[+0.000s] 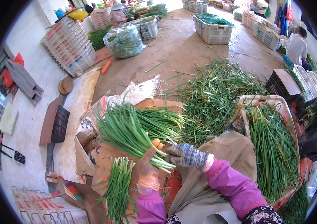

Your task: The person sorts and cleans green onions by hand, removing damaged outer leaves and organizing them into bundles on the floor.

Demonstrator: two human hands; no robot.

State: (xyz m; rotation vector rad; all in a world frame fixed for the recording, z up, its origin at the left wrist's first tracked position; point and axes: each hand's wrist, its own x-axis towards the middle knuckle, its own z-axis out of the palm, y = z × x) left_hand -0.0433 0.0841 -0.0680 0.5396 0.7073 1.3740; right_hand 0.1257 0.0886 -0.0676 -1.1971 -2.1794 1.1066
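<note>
My left hand, in a brownish glove with orange fingertips, is closed around a bunch of long green chives. The leaves fan out to the far left, and the pale stalk ends point right. My right hand, in a grey striped knit glove, is curled beside those ends. A thin pale tip shows above its fingers, but what it holds is unclear. Behind the held bunch lie more chives on a brown board. Another bundle rests at the board's near left.
A loose heap of chives covers the floor ahead. At my right stands a white crate filled with chives. Brown cloth covers my lap. Farther off are stacked crates, a stuffed plastic bag and a seated person.
</note>
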